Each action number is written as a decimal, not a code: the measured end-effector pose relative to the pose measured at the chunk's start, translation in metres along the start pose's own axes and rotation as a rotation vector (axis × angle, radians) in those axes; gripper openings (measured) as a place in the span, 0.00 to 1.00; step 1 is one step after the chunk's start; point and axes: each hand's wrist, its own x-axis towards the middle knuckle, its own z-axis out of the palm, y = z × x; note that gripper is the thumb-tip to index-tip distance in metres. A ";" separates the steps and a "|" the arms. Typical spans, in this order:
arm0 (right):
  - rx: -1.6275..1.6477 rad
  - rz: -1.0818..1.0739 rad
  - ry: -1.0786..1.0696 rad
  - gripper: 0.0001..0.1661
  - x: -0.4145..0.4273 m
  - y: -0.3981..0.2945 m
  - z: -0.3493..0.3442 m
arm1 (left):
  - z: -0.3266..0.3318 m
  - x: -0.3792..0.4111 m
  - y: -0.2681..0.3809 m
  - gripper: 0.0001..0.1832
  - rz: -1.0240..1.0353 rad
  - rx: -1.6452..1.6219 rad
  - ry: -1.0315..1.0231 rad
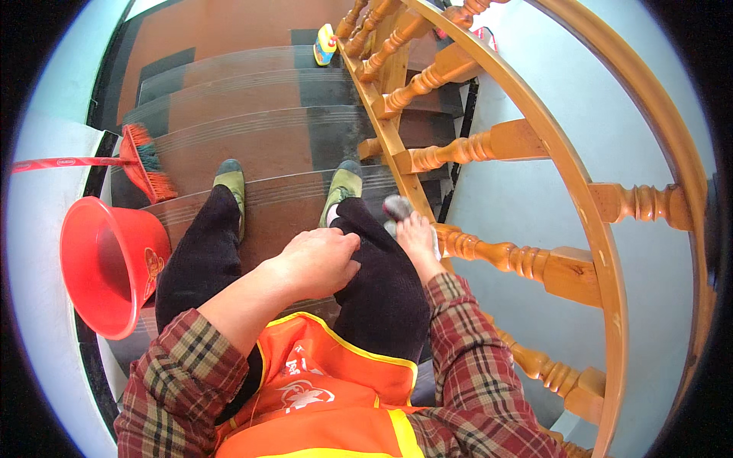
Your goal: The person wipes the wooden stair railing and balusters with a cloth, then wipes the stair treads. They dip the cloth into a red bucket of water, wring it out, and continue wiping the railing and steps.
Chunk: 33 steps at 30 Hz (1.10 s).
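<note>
My right hand (417, 239) is pressed down at the foot of a turned wooden baluster (498, 252), gripping a bunched grey and white cloth (397, 207). Part of the cloth sticks out past the fingers, with a dark reddish patch on it. The cloth lies against the wooden bottom rail (413, 192) of the stair railing. My left hand (318, 260) rests on my right knee, in dark trousers (386, 280). Its fingers curl downward, and the palm is hidden.
Brown and black stair treads (275, 200) descend ahead, under my green shoes (345, 186). At the left stand a red plastic bucket (154, 235) and a red broom (134, 163) by the wall. A yellow cleaner bottle (324, 46) stands beside the railing farther down. The curved wooden handrail (647, 86) runs along the right.
</note>
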 end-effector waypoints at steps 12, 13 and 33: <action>0.441 0.243 -0.108 0.19 -0.205 0.034 -0.125 | -0.002 0.001 0.004 0.17 -0.015 0.014 0.012; 0.584 0.320 0.010 0.24 -0.214 0.046 -0.157 | 0.001 0.003 0.001 0.17 -0.009 0.017 0.031; -0.268 0.851 1.167 0.29 -0.320 0.131 -0.294 | 0.007 0.009 0.005 0.17 -0.015 0.052 0.005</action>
